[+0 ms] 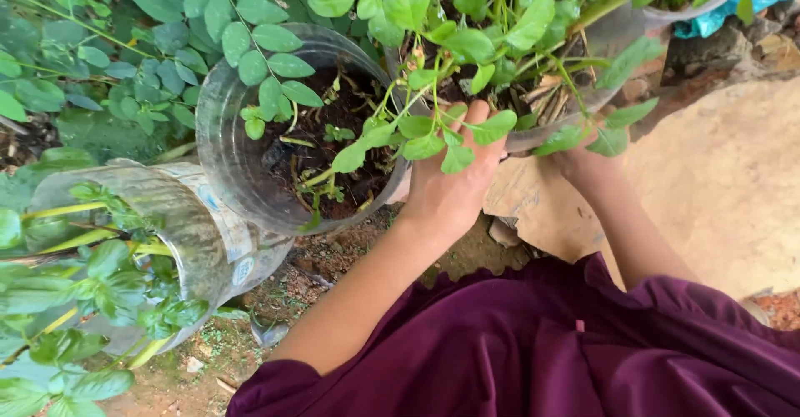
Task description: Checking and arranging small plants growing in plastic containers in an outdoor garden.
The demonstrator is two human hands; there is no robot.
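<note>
Both hands at the leafy plastic pot

The left hand (450, 188) cups the clear pot (550, 113), fingers wrapped on its rim, forearm stretched forward; the right hand (583, 163) is mostly leaf-hidden, its grip unclear.

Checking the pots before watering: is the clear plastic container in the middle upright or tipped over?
Upright: the clear round plastic container shows its open mouth facing up, holding dark soil.

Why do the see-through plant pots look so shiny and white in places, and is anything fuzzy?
Head view: soft, even daylight, no hard shadows; pale glare streaks the clear plastic pot and the tipped pot beside it. Head view: the left hand among the leaves looks sharp, while the purple sleeve nearest the camera looks slightly soft.
</note>
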